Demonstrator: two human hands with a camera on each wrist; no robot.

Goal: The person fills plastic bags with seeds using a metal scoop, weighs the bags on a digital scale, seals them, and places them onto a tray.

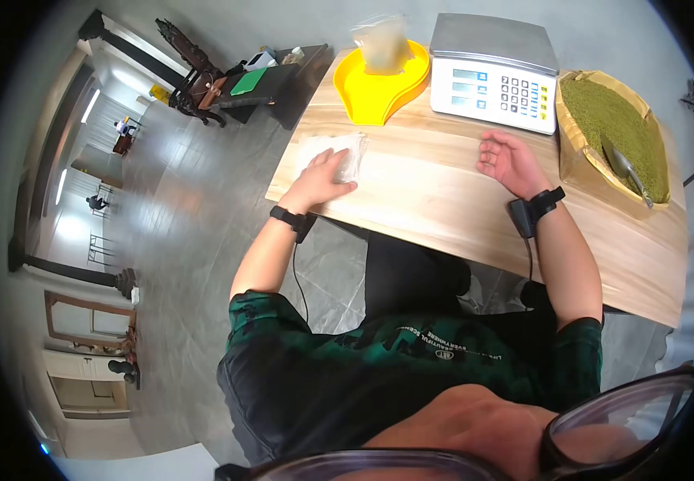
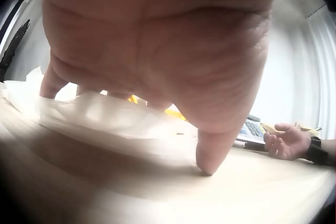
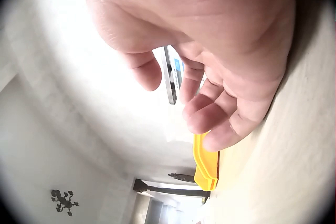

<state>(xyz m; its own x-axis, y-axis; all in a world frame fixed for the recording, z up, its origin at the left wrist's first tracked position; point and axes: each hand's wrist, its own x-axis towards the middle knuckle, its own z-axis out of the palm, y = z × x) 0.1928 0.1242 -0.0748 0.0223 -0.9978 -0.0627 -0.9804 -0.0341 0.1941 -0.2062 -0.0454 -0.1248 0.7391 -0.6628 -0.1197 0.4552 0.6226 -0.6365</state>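
Observation:
My left hand (image 1: 319, 180) rests on a thin stack of clear plastic bags (image 1: 352, 160) at the table's left front, its fingers extended over them. In the left wrist view the thumb (image 2: 210, 155) touches the wooden tabletop, and the whitish bags (image 2: 105, 116) lie beneath the other fingers. My right hand (image 1: 511, 164) lies on its side in front of the scale, holding nothing. Its fingers (image 3: 205, 113) hang loosely curled, with the thumb apart from them. Behind it stands the white digital scale (image 1: 495, 96) with a bare metal pan (image 1: 491, 40).
A yellow scoop-shaped tray (image 1: 371, 100) stands at the back left, holding a filled clear bag (image 1: 384, 48). To the right, an open paper sack (image 1: 587, 176) contains green granules (image 1: 603, 108) and a metal scoop (image 1: 623, 168). The wooden table's front edge (image 1: 411, 236) runs before my lap.

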